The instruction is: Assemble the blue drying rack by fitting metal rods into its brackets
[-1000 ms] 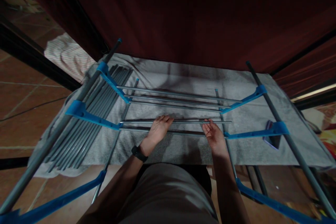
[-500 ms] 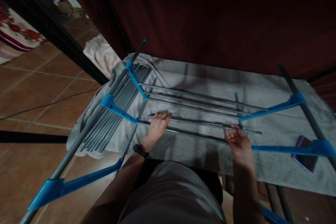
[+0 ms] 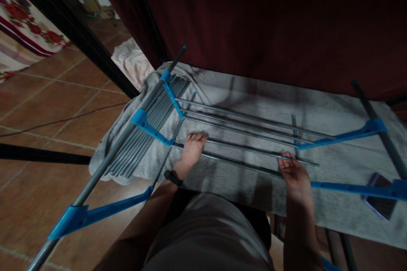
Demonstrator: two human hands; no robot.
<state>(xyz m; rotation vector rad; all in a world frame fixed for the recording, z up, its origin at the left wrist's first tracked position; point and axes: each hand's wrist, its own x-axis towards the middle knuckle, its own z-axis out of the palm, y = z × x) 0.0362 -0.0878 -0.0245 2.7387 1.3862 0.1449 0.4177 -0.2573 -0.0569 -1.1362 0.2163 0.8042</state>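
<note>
Both hands hold one loose grey metal rod, which lies crosswise within a part-built rack frame. My left hand is closed over its left end, knuckles up. Near the rod's right end my right hand grips it from below, palm up, and the tip sticks out past the fingers. Just nearer my body runs a rod joined to the frame. Farther off, several fixed rods span between blue plastic brackets on the left and a blue bracket on the right.
A row of loose grey rods lies at the left on the grey blanket. A phone rests under the right bracket. Upright frame poles stand on both sides. Behind hangs a dark red curtain; tiled floor is left.
The view has shifted a little, so the frame sits slightly farther right. My left hand now covers the rod's left tip, which stuck out before. Both hands still hold the rod.
</note>
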